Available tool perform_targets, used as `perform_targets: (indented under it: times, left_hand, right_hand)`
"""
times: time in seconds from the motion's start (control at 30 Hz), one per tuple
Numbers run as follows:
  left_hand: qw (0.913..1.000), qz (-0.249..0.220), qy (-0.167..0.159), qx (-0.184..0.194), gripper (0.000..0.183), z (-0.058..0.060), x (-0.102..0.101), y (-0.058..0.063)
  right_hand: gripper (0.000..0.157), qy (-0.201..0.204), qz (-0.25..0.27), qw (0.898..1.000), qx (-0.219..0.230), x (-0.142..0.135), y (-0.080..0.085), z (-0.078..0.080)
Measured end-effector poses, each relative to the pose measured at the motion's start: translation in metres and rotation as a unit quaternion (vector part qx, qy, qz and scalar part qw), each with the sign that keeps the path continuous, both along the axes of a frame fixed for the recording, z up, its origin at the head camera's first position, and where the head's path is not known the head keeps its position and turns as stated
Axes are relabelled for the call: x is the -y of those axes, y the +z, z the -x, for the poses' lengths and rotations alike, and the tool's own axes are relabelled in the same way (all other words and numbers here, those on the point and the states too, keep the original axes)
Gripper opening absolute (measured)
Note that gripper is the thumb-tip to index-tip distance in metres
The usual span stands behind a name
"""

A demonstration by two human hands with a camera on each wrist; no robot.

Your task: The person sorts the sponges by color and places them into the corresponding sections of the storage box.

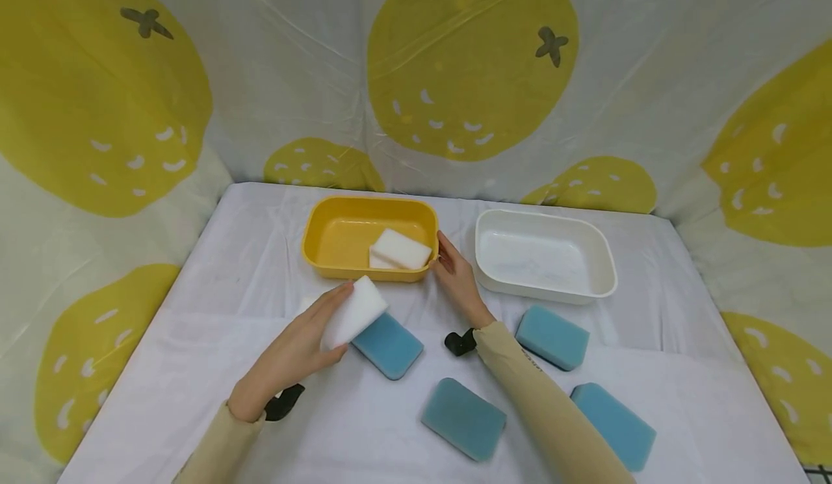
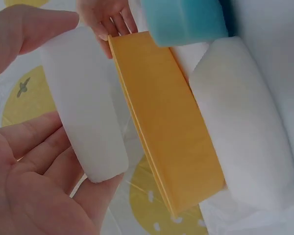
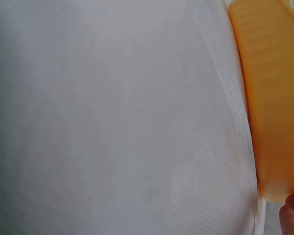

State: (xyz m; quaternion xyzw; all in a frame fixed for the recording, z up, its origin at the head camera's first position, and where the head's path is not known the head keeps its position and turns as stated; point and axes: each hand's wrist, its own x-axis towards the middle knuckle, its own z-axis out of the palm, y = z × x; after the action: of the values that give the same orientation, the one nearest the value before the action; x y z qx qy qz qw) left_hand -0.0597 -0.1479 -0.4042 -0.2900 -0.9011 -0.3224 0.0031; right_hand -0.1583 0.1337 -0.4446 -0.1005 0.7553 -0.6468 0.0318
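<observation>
My left hand point(image 1: 295, 350) holds a white sponge point(image 1: 356, 314) between thumb and fingers, in front of the yellow bin point(image 1: 344, 273). In the left wrist view the held sponge point(image 2: 83, 105) stands tilted between thumb and fingertips. Two white sponges point(image 1: 403, 249) lie stacked at the right inside the bin. Against the bin's right end, my right hand point(image 1: 458, 282) touches the wall and rim with relaxed fingers. A blue sponge point(image 1: 390, 347) lies just beyond the held one. Another white sponge point(image 2: 242, 122) rests on the cloth, mostly hidden behind my left hand in the head view.
A white bin point(image 1: 546, 256) stands right of the yellow one. More blue sponges lie at the front right: one point(image 1: 554, 337) near the white bin, one point(image 1: 464, 419) nearer the front and one point(image 1: 614, 426) beyond my right sleeve. White cloth point(image 1: 195, 368) covers the table; lemon-print curtains surround it.
</observation>
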Motion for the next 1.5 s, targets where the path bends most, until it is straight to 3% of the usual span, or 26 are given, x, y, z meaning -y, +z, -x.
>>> perform_targets:
  times: [0.57,0.87,1.13,1.3,1.5]
  left_hand:
    - [0.9994,-0.001,0.01,-0.032,0.085,0.042,0.002,0.008]
    - [0.9994,0.002,0.016,-0.029,0.085,0.053,0.001,0.013]
    - [0.9994,0.003,0.022,-0.028,0.084,0.064,0.0,0.017]
    - [0.9992,0.002,0.033,-0.021,0.084,0.072,0.0,0.019]
    - [0.9986,0.003,0.047,-0.024,0.081,0.081,0.002,0.022]
  right_hand:
    - [0.057,-0.007,-0.012,1.0,0.007,0.0,-0.002,-0.001]
    - [0.057,-0.006,-0.019,1.0,0.007,-0.001,-0.004,-0.002]
    - [0.059,-0.012,-0.005,1.0,-0.002,-0.005,-0.037,0.012]
    - [0.059,-0.012,-0.012,1.0,0.002,-0.005,-0.032,0.011]
    - [0.058,0.001,0.001,1.0,0.0,-0.003,-0.011,0.003]
